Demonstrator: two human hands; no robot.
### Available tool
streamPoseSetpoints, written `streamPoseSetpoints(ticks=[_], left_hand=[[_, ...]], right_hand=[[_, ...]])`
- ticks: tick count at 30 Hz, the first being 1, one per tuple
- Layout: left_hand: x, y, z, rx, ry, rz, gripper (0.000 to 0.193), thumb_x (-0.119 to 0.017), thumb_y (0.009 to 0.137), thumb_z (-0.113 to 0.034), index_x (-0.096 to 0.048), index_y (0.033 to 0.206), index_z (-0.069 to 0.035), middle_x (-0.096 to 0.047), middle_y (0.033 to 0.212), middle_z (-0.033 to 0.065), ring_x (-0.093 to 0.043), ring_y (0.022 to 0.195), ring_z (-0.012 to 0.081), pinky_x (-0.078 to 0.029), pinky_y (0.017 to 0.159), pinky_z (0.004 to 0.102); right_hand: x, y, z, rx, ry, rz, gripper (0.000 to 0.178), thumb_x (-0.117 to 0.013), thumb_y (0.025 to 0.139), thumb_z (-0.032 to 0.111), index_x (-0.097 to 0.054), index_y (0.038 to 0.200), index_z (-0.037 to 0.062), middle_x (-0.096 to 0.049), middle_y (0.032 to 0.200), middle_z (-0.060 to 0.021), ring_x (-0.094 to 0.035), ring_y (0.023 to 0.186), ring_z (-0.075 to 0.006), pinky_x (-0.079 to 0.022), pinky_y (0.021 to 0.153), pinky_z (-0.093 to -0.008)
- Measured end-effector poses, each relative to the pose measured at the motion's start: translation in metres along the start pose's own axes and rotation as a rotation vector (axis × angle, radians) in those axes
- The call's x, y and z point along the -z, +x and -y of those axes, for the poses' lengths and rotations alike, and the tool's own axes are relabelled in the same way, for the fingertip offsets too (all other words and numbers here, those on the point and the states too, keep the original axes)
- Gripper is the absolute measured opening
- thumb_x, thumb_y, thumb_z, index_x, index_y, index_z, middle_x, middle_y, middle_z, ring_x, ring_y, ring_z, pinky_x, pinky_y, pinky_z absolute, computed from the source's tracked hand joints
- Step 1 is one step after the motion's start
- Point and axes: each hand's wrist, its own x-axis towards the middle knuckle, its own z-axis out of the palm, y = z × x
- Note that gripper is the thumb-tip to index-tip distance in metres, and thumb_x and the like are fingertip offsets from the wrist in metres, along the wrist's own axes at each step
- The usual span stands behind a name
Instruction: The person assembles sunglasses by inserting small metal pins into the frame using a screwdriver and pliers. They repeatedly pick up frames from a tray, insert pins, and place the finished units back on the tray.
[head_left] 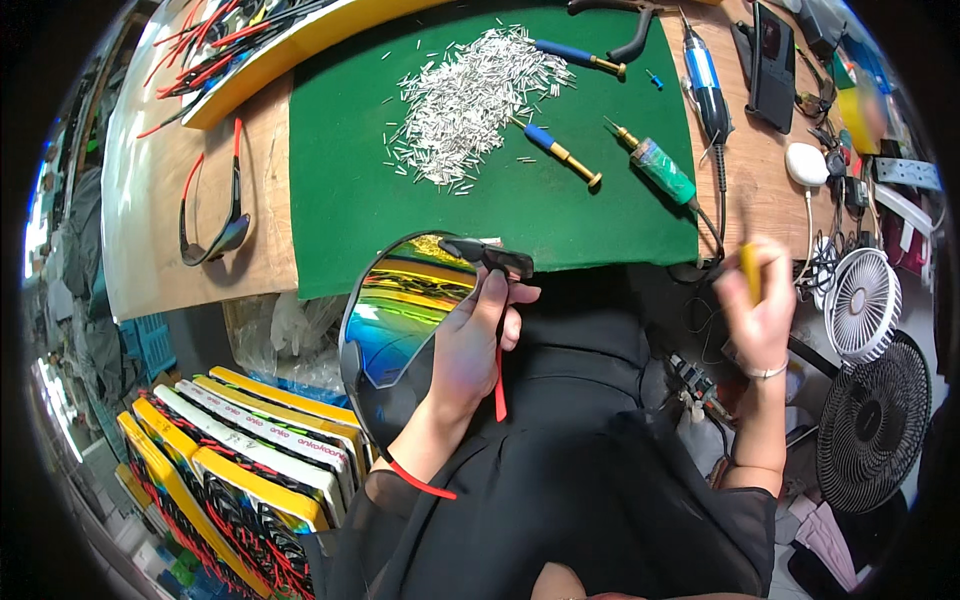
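Note:
My left hand grips a pair of black sunglasses with a rainbow mirror lens, held over my lap just below the edge of the green mat. A red temple tip hangs down by my palm. My right hand, blurred, is closed on a small yellow tool off the bench's right front edge. On the mat lie a heap of small silver metal pins, two blue-handled drivers and a green-bodied tool.
Another pair of black and red sunglasses lies on the wooden bench left of the mat. A yellow tray of red-black frames sits at the far left. Stacked yellow-edged trays stand by my left knee. Two fans stand at the right.

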Motion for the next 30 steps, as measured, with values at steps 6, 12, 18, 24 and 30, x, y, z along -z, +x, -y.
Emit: streamPoseSetpoints(ticks=[6,12,18,24,30], left_hand=[[-0.004,-0.006,0.004,-0.121,0.018,-0.077,0.018,-0.047,0.093,-0.019,-0.053,0.090,-0.002,-0.060,0.084,0.0091,-0.045,0.053,0.0087,-0.036,0.045,0.0203],[-0.001,-0.008,0.007,-0.113,-0.095,-0.114,0.020,-0.048,0.093,-0.020,-0.054,0.092,-0.002,-0.055,0.082,0.0048,-0.046,0.054,0.0088,-0.036,0.045,0.0200],[-0.003,-0.007,0.006,-0.056,-0.073,-0.097,0.018,-0.048,0.093,-0.019,-0.054,0.089,-0.002,-0.054,0.079,0.0035,-0.045,0.053,0.0082,-0.036,0.045,0.0201],[0.003,-0.006,0.009,-0.108,-0.038,-0.089,0.017,-0.047,0.093,-0.017,-0.053,0.087,-0.003,-0.053,0.078,0.0036,-0.045,0.055,0.0080,-0.035,0.047,0.0199],[0.016,0.001,0.034,-0.126,-0.018,-0.173,0.019,-0.049,0.092,-0.023,-0.054,0.089,-0.005,-0.052,0.079,0.0026,-0.043,0.056,0.0081,-0.033,0.049,0.0197]], right_hand=[[-0.076,-0.023,0.033,0.288,0.278,0.507,0.022,-0.068,0.070,0.008,-0.050,0.082,0.0019,-0.054,0.092,-0.0157,-0.056,0.084,-0.0304,-0.046,0.072,-0.0335],[-0.088,-0.021,0.043,0.323,0.198,0.484,0.022,-0.068,0.070,0.008,-0.051,0.082,0.0015,-0.053,0.095,-0.0160,-0.055,0.084,-0.0305,-0.046,0.072,-0.0340],[-0.092,-0.023,0.041,0.319,0.198,0.456,0.021,-0.067,0.070,0.007,-0.050,0.081,0.0020,-0.053,0.093,-0.0155,-0.055,0.082,-0.0302,-0.046,0.070,-0.0342],[-0.095,-0.026,0.044,0.198,0.308,0.526,0.020,-0.066,0.069,0.004,-0.051,0.081,0.0019,-0.054,0.088,-0.0141,-0.056,0.073,-0.0285,-0.046,0.065,-0.0334],[-0.088,-0.031,0.053,0.339,0.145,0.397,0.017,-0.064,0.072,0.005,-0.053,0.084,0.0009,-0.053,0.084,-0.0138,-0.055,0.071,-0.0296,-0.046,0.065,-0.0318]])
